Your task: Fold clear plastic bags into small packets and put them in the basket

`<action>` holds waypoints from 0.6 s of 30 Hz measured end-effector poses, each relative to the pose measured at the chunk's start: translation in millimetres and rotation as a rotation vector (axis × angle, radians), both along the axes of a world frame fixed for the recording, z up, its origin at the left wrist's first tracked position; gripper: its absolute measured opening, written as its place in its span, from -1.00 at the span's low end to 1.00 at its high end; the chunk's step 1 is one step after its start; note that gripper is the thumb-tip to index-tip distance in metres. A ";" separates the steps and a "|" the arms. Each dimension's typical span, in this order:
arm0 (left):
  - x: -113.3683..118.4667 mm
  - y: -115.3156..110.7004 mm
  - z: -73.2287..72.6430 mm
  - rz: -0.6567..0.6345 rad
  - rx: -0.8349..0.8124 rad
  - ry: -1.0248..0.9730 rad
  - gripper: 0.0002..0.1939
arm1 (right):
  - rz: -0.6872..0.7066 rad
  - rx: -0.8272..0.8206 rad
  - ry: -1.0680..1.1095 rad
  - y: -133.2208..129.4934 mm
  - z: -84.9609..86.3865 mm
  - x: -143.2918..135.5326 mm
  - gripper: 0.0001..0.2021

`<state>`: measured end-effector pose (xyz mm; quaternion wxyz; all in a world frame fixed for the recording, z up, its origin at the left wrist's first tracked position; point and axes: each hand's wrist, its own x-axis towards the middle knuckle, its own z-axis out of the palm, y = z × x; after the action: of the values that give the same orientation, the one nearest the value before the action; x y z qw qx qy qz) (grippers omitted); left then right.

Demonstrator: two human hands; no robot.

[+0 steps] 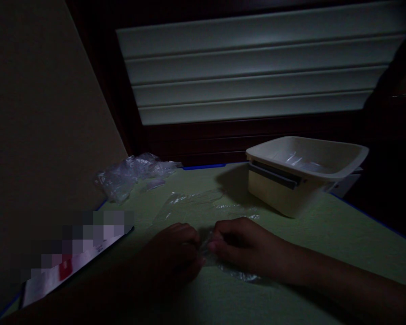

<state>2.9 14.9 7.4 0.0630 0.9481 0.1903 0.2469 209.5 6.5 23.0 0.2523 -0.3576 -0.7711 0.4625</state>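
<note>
A clear plastic bag lies flat on the green tabletop, its near part gathered between my two hands. My left hand is closed on the crumpled edge of the plastic from the left. Just to the right, my right hand pinches the same plastic between thumb and fingers. Some of the film sticks out below my right hand. The light is dim, and the exact grip of the left fingertips is partly hidden.
A cream plastic basin with clear plastic inside stands at the back right. Crumpled clear bags are heaped at the back left. A lit screen or tablet, partly pixelated, lies at the left edge of the green table.
</note>
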 end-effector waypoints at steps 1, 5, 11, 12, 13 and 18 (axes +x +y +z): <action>0.0 0.2 -0.6 0.018 -0.013 0.012 -0.82 | -0.022 0.023 -0.011 0.5 -0.1 0.1 -0.80; 1.0 0.6 -1.3 0.101 -0.059 0.025 -0.83 | -0.087 0.087 -0.098 2.3 -0.3 0.7 -0.79; 2.5 -0.8 0.9 0.161 -0.098 0.051 -0.89 | -0.106 0.132 -0.148 5.1 -2.7 1.1 -0.70; 2.3 -0.9 0.9 0.165 -0.109 0.061 -0.88 | -0.109 0.144 -0.155 5.3 -3.2 1.2 -0.70; 2.1 -0.7 0.6 0.162 -0.114 0.064 -0.86 | -0.112 0.154 -0.162 5.4 -3.6 1.3 -0.69; 0.2 1.1 -5.2 0.185 -0.162 0.044 -0.89 | -0.129 0.210 -0.206 4.6 -3.1 1.7 -0.71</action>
<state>3.1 16.0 2.2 0.1121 0.9235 0.2975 0.2145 211.2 11.2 19.9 0.2371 -0.4236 -0.8124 0.3231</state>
